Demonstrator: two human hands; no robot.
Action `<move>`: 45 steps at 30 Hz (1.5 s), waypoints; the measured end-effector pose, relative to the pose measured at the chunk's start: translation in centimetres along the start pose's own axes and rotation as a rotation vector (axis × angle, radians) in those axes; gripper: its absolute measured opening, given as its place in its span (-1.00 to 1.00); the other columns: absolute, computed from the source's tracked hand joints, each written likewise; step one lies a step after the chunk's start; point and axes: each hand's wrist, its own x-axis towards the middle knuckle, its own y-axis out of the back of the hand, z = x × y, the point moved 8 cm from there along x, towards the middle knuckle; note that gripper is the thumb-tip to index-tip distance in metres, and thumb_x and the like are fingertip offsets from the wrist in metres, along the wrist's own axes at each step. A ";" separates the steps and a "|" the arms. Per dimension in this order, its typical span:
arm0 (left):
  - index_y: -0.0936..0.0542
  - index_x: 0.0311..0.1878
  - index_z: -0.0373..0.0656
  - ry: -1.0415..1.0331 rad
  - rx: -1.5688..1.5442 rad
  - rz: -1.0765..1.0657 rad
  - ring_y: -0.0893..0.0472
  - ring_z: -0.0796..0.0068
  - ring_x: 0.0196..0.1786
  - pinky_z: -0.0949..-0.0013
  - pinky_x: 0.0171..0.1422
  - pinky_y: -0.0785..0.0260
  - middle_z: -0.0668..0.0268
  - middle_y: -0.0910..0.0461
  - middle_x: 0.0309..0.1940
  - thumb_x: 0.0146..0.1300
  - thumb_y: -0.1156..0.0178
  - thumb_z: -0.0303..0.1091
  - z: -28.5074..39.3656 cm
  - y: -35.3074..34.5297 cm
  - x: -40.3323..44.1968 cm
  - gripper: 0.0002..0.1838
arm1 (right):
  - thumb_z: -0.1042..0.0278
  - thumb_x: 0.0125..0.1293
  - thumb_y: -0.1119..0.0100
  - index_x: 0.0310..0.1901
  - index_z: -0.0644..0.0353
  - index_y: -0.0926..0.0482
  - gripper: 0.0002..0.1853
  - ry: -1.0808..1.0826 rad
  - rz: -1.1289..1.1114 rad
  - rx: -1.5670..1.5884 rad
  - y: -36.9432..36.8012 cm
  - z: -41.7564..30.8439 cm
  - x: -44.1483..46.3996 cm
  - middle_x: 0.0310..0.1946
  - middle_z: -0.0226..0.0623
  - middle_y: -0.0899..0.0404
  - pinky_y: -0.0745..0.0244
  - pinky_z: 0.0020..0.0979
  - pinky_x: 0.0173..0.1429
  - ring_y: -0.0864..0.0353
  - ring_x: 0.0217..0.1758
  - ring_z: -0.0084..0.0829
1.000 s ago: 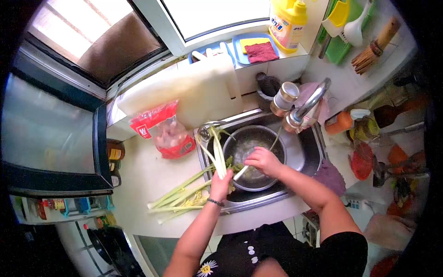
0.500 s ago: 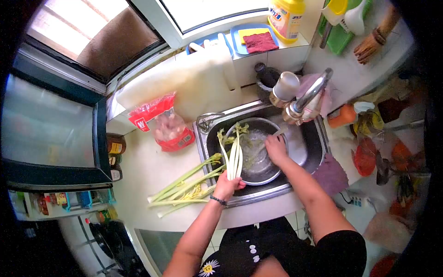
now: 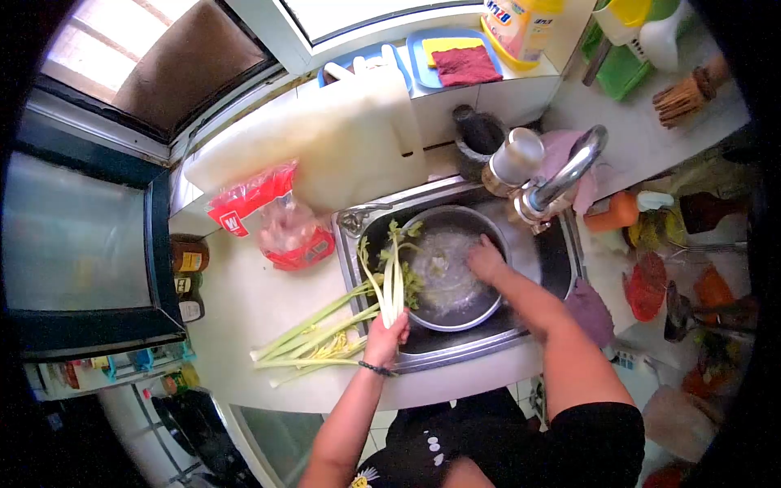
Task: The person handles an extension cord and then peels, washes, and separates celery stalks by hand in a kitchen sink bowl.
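Note:
My left hand [image 3: 386,338] is closed round the lower ends of a few celery stalks [image 3: 391,285], their leafy tops leaning over the left rim of a round metal bowl [image 3: 498,302]. Inside the bowl is rippling water [image 3: 443,272]. Over its right side is my right hand [image 3: 486,260], fingers bent down toward the water and blurred; whether they grip anything does not show. The bowl stands in a steel sink [image 3: 455,353]. More celery [image 3: 313,325] lies on the counter left of the sink, its tips reaching the sink's edge.
A chrome tap [image 3: 569,171] arches at the sink's back right. On the counter sits a red-and-clear plastic bag [image 3: 297,236], with a pale cutting board [image 3: 309,154] behind it. A purple cloth [image 3: 589,313] hangs at the sink's right edge. A mortar [image 3: 476,138] stands behind the sink.
My left hand and its celery have shifted slightly left across the bowl's rim. My right hand stays over the bowl's right side, lower against the rim. The camera view has shifted a little.

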 end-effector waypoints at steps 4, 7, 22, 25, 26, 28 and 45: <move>-0.42 -0.25 -0.18 0.042 0.018 0.068 -0.48 0.58 -0.58 0.53 -0.51 -0.33 0.38 -0.51 -0.53 0.29 -0.07 -0.40 -0.7 -0.5 0.3 -0.92 | 0.26 0.25 0.10 -0.14 0.00 -0.58 -0.75 -0.078 -0.034 0.049 4.3 1.0 -2.1 -0.42 -0.27 -0.62 -0.09 0.03 0.26 -0.61 -0.22 -0.26; -0.31 -0.09 -0.17 0.073 -0.098 0.030 -0.66 0.32 -0.26 0.49 -0.41 -0.44 0.14 -0.60 -0.22 0.30 0.00 -0.48 -1.9 -3.1 0.3 -0.85 | 0.27 0.26 0.10 -0.15 0.07 -0.56 -0.76 -0.298 -0.073 0.314 10.6 -0.2 -6.8 -0.39 -0.11 -0.62 -0.35 -0.02 0.06 -0.63 -0.30 -0.14; -0.33 0.14 -0.24 -0.095 -0.196 -0.160 -0.49 0.44 -0.04 0.40 0.07 -0.37 0.26 -0.49 -0.07 0.24 -0.07 -0.54 -0.7 -9.6 0.2 -0.62 | 0.23 0.24 -0.02 0.07 0.16 -0.42 -0.62 -0.462 0.460 0.714 18.6 -9.6 -14.3 0.16 -0.07 -0.29 -0.15 -0.09 0.23 -0.20 0.27 -0.11; -0.33 0.13 -0.21 -0.134 -0.096 -0.204 -0.51 0.46 -0.12 0.42 -0.02 -0.40 0.26 -0.51 -0.13 0.24 -0.06 -0.57 1.0 -7.2 0.4 -0.62 | 0.22 0.24 -0.07 0.06 0.16 -0.45 -0.63 -0.333 0.558 0.668 20.7 -10.2 -14.1 0.16 -0.13 -0.32 -0.21 -0.14 0.20 -0.28 0.23 -0.13; -0.32 0.14 -0.20 -0.144 -0.086 -0.187 -0.53 0.46 -0.17 0.42 -0.05 -0.42 0.26 -0.51 -0.18 0.24 -0.04 -0.59 1.4 -6.2 0.6 -0.61 | 0.22 0.24 -0.07 0.06 0.16 -0.45 -0.63 -0.334 0.567 0.670 20.6 -9.7 -14.1 0.16 -0.13 -0.32 -0.21 -0.14 0.20 -0.28 0.23 -0.13; -0.18 0.17 -0.18 -0.098 -0.183 -0.337 -0.55 0.38 -0.35 0.29 -0.09 -0.51 0.21 -0.50 -0.32 0.24 -0.02 -0.58 2.2 -5.6 -0.1 -0.56 | 0.14 0.25 -0.08 0.08 0.17 -0.44 -0.58 -0.453 0.648 1.041 18.1 -7.1 -14.1 0.10 -0.12 -0.39 -0.29 -0.22 0.17 -0.38 0.16 -0.16; -0.43 0.00 -0.25 0.101 0.072 -0.396 -0.34 0.61 -0.55 0.50 -0.47 -0.28 0.43 -0.37 -0.54 0.32 -0.03 -0.39 -2.3 -3.0 -4.9 -0.77 | 0.38 0.41 0.25 -0.23 0.33 -0.43 -0.75 -0.657 0.860 2.846 6.3 -2.9 -1.3 -0.35 -0.06 -0.55 -0.59 -0.21 -0.19 -0.60 -0.34 -0.24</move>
